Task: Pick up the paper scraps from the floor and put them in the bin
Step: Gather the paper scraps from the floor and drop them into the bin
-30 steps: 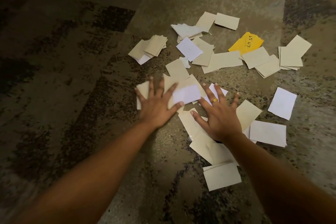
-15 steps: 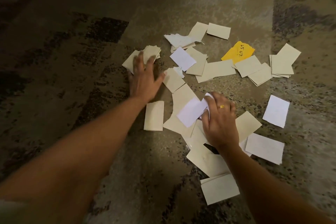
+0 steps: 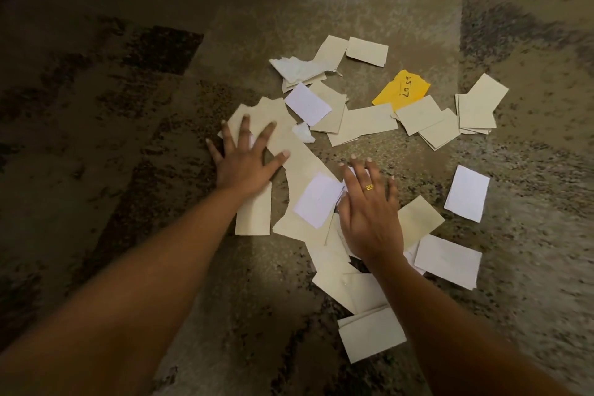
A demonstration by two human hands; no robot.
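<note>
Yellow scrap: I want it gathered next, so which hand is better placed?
Probably the right hand: it lies nearer the yellow scrap; the left hand presses beige scraps farther left.

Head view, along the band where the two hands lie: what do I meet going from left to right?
left hand → middle white scrap → right hand → far white scrap
</note>
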